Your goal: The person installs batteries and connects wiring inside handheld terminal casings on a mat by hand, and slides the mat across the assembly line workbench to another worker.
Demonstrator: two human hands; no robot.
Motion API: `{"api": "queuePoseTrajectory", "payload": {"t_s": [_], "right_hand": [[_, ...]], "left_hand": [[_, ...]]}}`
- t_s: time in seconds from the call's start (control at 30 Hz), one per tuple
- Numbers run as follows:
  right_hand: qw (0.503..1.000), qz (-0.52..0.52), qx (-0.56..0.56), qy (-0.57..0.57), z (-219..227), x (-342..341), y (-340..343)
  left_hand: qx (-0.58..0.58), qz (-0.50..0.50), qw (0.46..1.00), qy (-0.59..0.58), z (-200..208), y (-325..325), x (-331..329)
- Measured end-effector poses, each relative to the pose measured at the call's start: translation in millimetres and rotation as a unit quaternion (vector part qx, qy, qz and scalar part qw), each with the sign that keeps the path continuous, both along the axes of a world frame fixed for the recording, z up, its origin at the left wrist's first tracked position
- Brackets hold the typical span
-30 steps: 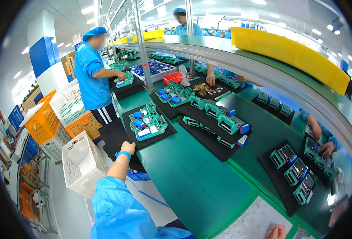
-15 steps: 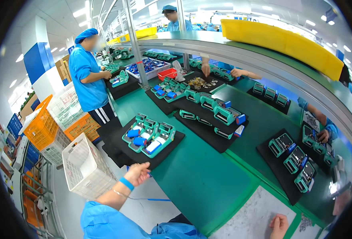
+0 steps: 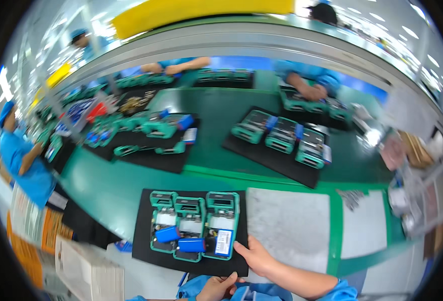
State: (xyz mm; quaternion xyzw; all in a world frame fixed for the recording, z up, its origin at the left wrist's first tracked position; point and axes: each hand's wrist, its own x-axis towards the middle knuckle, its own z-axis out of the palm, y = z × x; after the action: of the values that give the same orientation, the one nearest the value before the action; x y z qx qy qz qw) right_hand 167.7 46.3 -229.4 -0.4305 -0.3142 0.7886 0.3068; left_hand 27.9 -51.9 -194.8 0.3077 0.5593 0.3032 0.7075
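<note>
A black mat (image 3: 142, 236) lies in front of me, carrying three green device housings (image 3: 222, 201) in a row. Inside them are blue battery packs (image 3: 191, 245), the right one showing a white label. My right hand (image 3: 255, 256) is closed on the mat's right edge, thumb on top and its other fingers partly hidden. At the near right corner, my left hand (image 3: 220, 288) pinches the mat's front edge. The mat's near part reaches over the bench edge toward my lap.
Right of the mat lies a grey-white sheet (image 3: 287, 226) on the green bench. Farther off are black mats with more housings (image 3: 280, 134). Co-workers' hands (image 3: 309, 90) work beyond. A white crate (image 3: 88, 268) stands on the floor at left; clear bins (image 3: 422, 195) are at right.
The view has swung right. The mat with the housings has come from the left to in front of me, pulled along the bench. My right hand has left the sheet and taken the mat's edge.
</note>
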Motion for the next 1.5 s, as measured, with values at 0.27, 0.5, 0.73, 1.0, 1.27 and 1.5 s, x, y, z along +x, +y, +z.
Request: {"api": "queuePoseTrajectory", "payload": {"t_s": [0.27, 0.5, 0.73, 1.0, 1.27, 1.5], "right_hand": [[0.982, -0.181, 0.006, -0.046, 6, 126, -29], [0.833, -0.133, 0.219, -0.491, 24, 213, -25], [0.604, -0.251, 0.366, -0.662, -10, 284, 24], [0.569, -0.044, 0.257, -0.780, -7, 250, 40], [0.654, -0.378, 0.321, -0.571, -21, 276, 7], [0.607, -0.196, 0.451, -0.625, -1, 264, 20]], "left_hand": [[0.001, -0.283, 0.929, -0.239, -2, 35, -6], [0.428, -0.111, 0.887, 0.136, 15, 74, -9], [0.495, -0.240, 0.746, 0.375, -2, 102, 17], [0.502, -0.210, 0.757, 0.362, -13, 105, 21], [0.361, 0.040, 0.926, 0.102, -30, 95, -11], [0.433, 0.044, 0.859, 0.270, -14, 132, -28]]}}
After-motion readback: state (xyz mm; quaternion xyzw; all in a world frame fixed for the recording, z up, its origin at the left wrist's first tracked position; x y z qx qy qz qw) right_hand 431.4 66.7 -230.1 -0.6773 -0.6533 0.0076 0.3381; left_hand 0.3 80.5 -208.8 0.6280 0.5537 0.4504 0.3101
